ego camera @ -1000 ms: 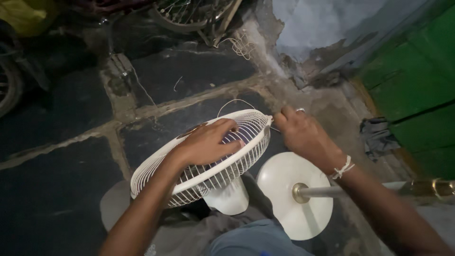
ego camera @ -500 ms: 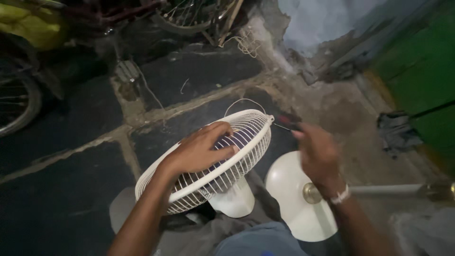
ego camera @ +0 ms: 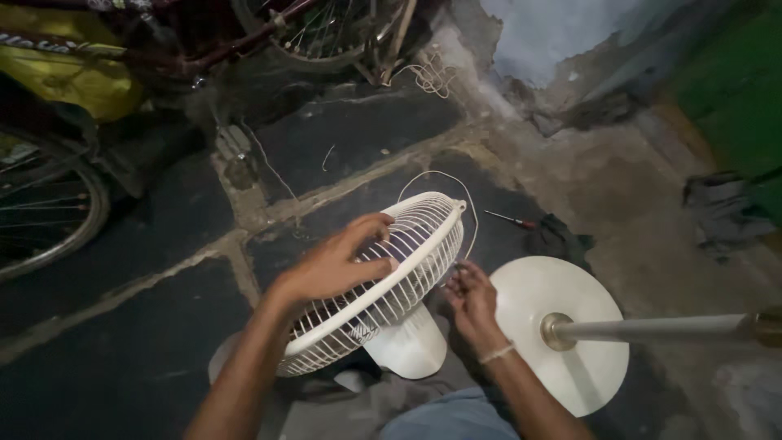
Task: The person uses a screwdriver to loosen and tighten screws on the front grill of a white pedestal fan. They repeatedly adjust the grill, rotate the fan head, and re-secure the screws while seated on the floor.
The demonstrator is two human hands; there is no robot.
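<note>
— Dark stone floor: how far has the fan been taken apart?
— Grille [ego camera: 383, 285] is pinned under left hand [ego camera: 338, 265], fingers spread; right hand [ego camera: 471, 300] is loosely curled just beside its rim, nothing gripped. Grille remains on.

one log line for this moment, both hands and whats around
left hand: flat on white fan grille | right hand: below grille rim, grip unclear | nearby: round fan base, screwdriver, bicycle wheel

Bare forearms; perhaps thread wristband [ego camera: 496, 354]
</note>
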